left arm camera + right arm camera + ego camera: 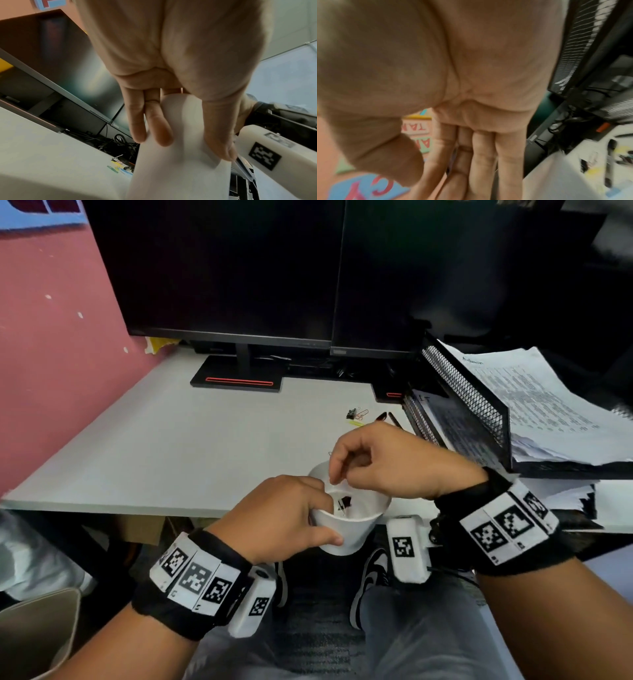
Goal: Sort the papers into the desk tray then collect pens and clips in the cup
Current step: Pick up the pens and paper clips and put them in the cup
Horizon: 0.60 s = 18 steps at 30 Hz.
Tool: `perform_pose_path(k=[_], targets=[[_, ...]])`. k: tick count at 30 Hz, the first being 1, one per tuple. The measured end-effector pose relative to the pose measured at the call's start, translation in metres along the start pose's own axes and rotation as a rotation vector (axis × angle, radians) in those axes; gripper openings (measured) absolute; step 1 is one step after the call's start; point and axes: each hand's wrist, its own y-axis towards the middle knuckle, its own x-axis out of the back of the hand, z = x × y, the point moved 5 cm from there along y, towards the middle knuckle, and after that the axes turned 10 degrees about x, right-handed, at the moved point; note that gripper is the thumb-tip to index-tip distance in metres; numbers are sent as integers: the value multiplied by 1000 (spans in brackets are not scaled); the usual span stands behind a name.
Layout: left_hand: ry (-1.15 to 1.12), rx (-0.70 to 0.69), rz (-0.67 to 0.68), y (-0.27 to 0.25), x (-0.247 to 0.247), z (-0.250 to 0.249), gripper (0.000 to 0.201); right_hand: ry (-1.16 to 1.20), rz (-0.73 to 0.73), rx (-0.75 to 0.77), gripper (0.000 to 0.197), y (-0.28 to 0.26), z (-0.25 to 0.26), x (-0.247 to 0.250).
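Observation:
My left hand (308, 518) grips a white cup (352, 529) just off the desk's front edge, thumb on the near wall and fingers (154, 129) round the far side of the cup (180, 169). A black binder clip (345, 503) lies inside it. My right hand (337, 478) hovers over the cup's rim with its fingertips pointing down. Whether they pinch anything small is hidden. Loose clips (357, 415) and dark pens (388, 417) lie on the desk beyond. The black mesh desk tray (462, 392) at the right holds printed papers (534, 405).
Two dark monitors (233, 268) stand on the white desk (171, 440) at the back, with cables behind them. A pink wall (51, 354) runs along the left. More papers (565, 494) lie under the tray. My legs and shoes show below the desk edge.

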Motion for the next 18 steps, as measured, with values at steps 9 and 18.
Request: perform_pose_path(k=[9, 18], targets=[[-24, -1, -22, -7, 2, 12, 22, -183, -471, -405, 22, 4, -105, 58], [-29, -6, -50, -12, 9, 11, 27, -597, -134, -584, 4, 40, -153, 27]])
